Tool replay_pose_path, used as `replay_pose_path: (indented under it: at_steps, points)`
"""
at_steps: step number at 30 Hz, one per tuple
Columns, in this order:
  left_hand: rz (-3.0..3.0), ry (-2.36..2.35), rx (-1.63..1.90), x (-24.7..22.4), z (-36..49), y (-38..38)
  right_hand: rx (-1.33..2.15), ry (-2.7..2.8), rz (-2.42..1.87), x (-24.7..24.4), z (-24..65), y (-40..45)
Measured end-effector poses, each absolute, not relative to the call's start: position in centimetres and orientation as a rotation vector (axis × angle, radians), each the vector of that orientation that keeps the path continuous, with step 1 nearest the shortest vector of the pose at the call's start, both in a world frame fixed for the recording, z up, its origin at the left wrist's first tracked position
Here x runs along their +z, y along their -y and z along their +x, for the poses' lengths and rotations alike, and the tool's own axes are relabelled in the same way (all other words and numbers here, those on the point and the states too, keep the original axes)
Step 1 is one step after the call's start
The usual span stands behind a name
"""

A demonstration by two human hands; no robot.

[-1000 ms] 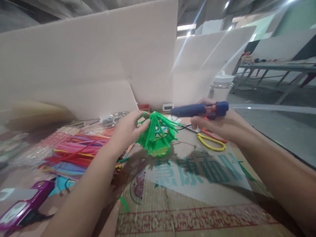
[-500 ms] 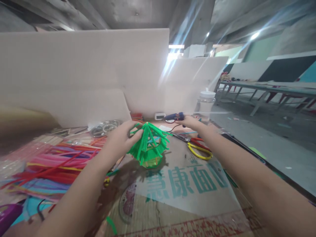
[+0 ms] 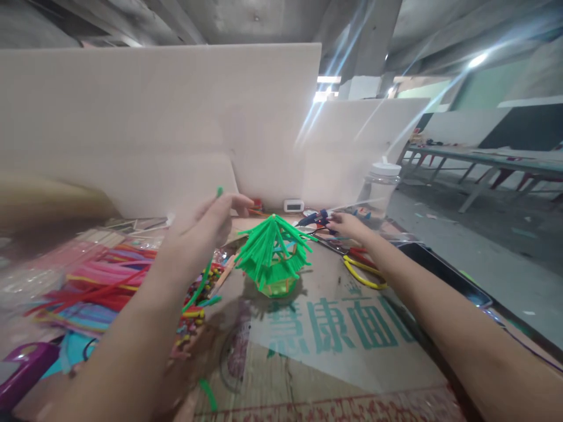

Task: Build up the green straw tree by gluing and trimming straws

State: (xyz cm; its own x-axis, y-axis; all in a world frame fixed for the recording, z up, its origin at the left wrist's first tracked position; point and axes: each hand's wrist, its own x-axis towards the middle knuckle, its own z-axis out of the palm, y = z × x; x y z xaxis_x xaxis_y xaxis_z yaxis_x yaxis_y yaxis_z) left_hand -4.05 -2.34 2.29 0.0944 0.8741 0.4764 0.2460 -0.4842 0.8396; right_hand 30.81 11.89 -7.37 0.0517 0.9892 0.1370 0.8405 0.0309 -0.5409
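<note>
A small green pipe-cleaner model (image 3: 273, 258) with a pointed, roof-like top stands upright on the table. To its left, my left hand (image 3: 204, 225) is raised and closed around a green pipe cleaner (image 3: 204, 282); one tip pokes out above the knuckles and the rest hangs below. Beyond the model on the right lies a dark blue glue gun (image 3: 313, 218). My right hand (image 3: 349, 225) is beside its rear end, fingers loosely bent and apart from it as far as I can see. Scissors with yellow and red handles (image 3: 363, 274) rest below that hand.
Colourful pipe cleaners (image 3: 105, 281) and small beads (image 3: 213, 275) spread over the left side. A purple tool (image 3: 29, 369) sits at the lower left. On the right are a lidded clear jar (image 3: 382, 187) and a black phone (image 3: 444, 274). White boards (image 3: 167, 105) stand behind.
My left hand has left the model's roof and moved left and up, now with a green pipe cleaner. The glue gun has come down to the table and my right hand has let it go.
</note>
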Motion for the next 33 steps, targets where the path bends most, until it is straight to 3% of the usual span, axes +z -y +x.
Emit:
replay_pose_path:
  at_steps: [9,15,18,28,33]
  points:
    - [1.650,-0.930,1.430,3.3,-3.1,4.2,-0.017,1.585,-1.716,-0.6,30.7,-1.9]
    - [1.794,-0.893,1.263,2.3,-1.9,5.0,0.692,1.824,-1.021,1.3,22.4,5.5]
    - [1.914,-0.903,1.241,2.0,-1.5,5.0,0.865,1.874,-0.949,0.0,19.9,6.3]
    - [2.300,-0.939,1.253,1.5,-1.5,3.7,1.155,1.527,-0.832,-2.8,18.6,5.0]
    - [2.367,-1.012,1.240,2.0,-1.5,4.2,1.178,1.545,-0.821,-1.3,19.7,5.3]
